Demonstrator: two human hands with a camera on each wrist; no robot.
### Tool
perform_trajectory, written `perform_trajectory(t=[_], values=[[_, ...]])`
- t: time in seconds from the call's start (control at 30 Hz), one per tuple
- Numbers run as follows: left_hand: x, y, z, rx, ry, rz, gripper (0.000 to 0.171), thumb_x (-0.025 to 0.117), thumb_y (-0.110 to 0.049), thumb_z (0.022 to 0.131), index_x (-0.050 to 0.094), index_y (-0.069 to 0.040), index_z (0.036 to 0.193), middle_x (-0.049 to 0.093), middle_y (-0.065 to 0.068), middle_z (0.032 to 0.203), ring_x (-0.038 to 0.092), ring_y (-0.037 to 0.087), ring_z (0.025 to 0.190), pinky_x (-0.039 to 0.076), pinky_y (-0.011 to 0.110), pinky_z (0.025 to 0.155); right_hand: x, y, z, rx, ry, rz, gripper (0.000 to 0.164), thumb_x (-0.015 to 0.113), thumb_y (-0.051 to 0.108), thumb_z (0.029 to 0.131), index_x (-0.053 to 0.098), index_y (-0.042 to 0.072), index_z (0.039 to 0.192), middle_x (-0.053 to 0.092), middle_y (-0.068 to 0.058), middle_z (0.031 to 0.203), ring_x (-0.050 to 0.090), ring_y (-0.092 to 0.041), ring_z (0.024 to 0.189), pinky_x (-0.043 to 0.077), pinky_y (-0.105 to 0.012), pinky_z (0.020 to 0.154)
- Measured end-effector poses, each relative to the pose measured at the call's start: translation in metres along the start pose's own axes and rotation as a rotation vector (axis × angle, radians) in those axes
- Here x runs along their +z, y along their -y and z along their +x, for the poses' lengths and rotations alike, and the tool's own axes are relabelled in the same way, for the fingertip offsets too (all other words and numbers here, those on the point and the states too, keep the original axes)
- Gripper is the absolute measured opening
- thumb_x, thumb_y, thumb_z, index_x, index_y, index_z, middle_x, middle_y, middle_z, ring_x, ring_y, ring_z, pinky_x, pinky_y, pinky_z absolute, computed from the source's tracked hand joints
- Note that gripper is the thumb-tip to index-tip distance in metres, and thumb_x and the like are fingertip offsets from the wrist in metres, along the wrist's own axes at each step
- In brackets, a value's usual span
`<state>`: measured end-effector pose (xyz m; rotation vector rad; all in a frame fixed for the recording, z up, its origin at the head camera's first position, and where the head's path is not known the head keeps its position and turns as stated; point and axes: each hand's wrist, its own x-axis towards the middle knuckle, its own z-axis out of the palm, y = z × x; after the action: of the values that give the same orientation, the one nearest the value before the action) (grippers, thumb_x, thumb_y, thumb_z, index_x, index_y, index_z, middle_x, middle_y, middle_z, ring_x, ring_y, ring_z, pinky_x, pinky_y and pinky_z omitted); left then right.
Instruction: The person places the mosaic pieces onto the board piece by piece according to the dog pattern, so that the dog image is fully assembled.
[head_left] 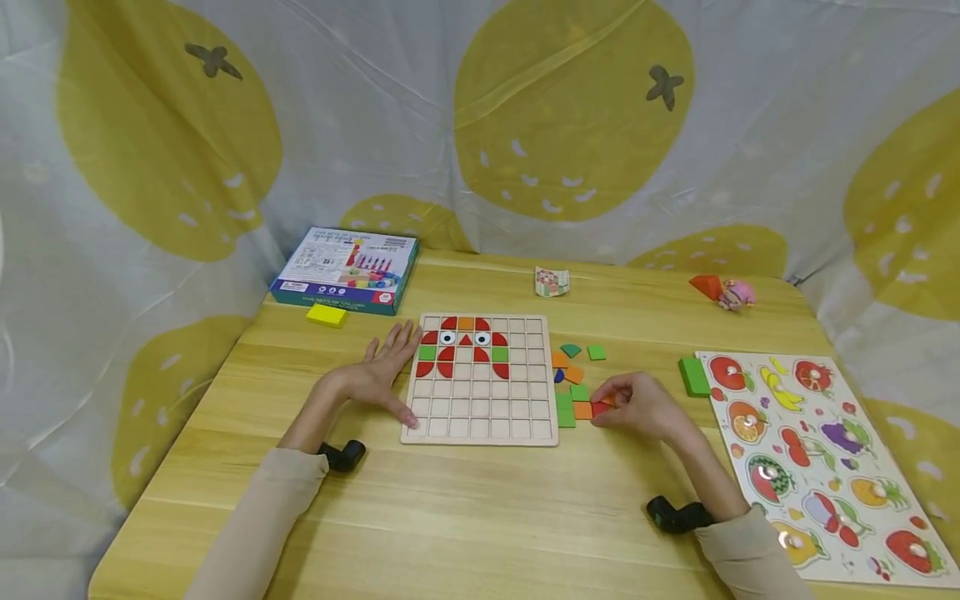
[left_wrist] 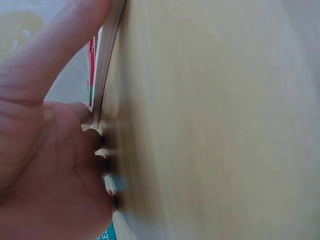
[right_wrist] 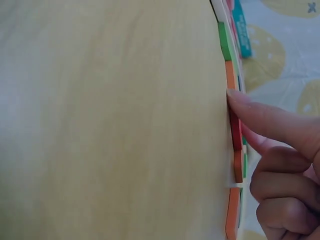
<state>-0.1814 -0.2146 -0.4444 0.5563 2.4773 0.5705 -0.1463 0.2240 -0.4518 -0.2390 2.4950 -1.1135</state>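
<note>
A wooden grid board (head_left: 487, 408) lies on the table, its upper cells filled with red, green and orange tiles and two eye tiles. Beside it, my left hand (head_left: 378, 375) is spread with the thumb on the lower left corner and fingertips along the left edge. To the right of the board, my right hand (head_left: 641, 404) pinches a red tile (right_wrist: 235, 127) between thumb and forefinger, down at table level. Touching that tile's row are an orange tile (head_left: 582, 410) and green tiles (head_left: 565, 410). The other fingers of this hand are curled.
More loose tiles, among them a green square (head_left: 596, 352), lie right of the board. A small picture card (head_left: 552, 282) is behind it. At back left stand a box (head_left: 345, 271) and yellow block (head_left: 326, 315); at right, a green block (head_left: 693, 377) and fruit puzzle (head_left: 757, 367).
</note>
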Motion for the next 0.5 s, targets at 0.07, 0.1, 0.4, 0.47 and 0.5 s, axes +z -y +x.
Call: perform_trajectory(t=[0.07, 0.1, 0.4, 0.47, 0.5], values=[[0.000, -0.001, 0.000, 0.001, -0.001, 0.004, 0.141, 0.083, -0.058, 0.061, -0.012, -0.013, 0.155, -0.024, 0.013, 0.160, -0.024, 0.035, 0.148, -0.013, 0.063, 0.117, -0.002, 0.001, 0.000, 0.009, -0.005, -0.019, 0.024, 0.083, 0.020, 0.075, 0.073, 0.011, 0.094, 0.045, 0.000, 0.066, 0.041, -0.014, 0.061, 0.032, -0.022, 0.051], [-0.001, -0.001, 0.000, 0.002, -0.001, 0.006, 0.141, 0.083, -0.058, 0.061, -0.012, -0.013, 0.155, -0.024, 0.013, 0.160, -0.024, 0.035, 0.148, -0.013, 0.063, 0.117, -0.004, 0.002, 0.000, 0.014, -0.011, -0.022, 0.024, 0.083, 0.020, 0.075, 0.073, 0.011, 0.094, 0.044, 0.000, 0.065, 0.040, -0.014, 0.060, 0.031, -0.022, 0.050], [0.000, -0.001, 0.000, 0.001, -0.002, 0.016, 0.142, 0.083, -0.059, 0.060, -0.013, -0.013, 0.154, -0.024, 0.013, 0.160, -0.024, 0.036, 0.148, -0.013, 0.063, 0.117, 0.007, 0.047, 0.026, -0.088, 0.028, 0.064, 0.024, 0.082, 0.023, 0.077, 0.076, 0.017, 0.099, 0.038, 0.001, 0.062, 0.033, -0.013, 0.056, 0.026, -0.023, 0.048], [0.000, -0.001, 0.001, 0.002, 0.000, 0.021, 0.142, 0.083, -0.059, 0.060, -0.013, -0.013, 0.154, -0.024, 0.013, 0.160, -0.024, 0.036, 0.148, -0.013, 0.063, 0.117, 0.021, 0.066, 0.040, -0.098, 0.049, 0.084, 0.023, 0.083, 0.022, 0.076, 0.076, 0.017, 0.097, 0.036, 0.001, 0.060, 0.032, -0.014, 0.056, 0.024, -0.023, 0.048], [0.000, 0.000, 0.001, 0.001, 0.001, 0.022, 0.142, 0.083, -0.060, 0.060, -0.013, -0.013, 0.154, -0.024, 0.013, 0.160, -0.024, 0.036, 0.148, -0.013, 0.063, 0.117, 0.028, 0.074, 0.047, -0.109, 0.057, 0.090, 0.023, 0.083, 0.022, 0.075, 0.076, 0.017, 0.097, 0.035, 0.002, 0.059, 0.032, -0.014, 0.056, 0.023, -0.023, 0.049]])
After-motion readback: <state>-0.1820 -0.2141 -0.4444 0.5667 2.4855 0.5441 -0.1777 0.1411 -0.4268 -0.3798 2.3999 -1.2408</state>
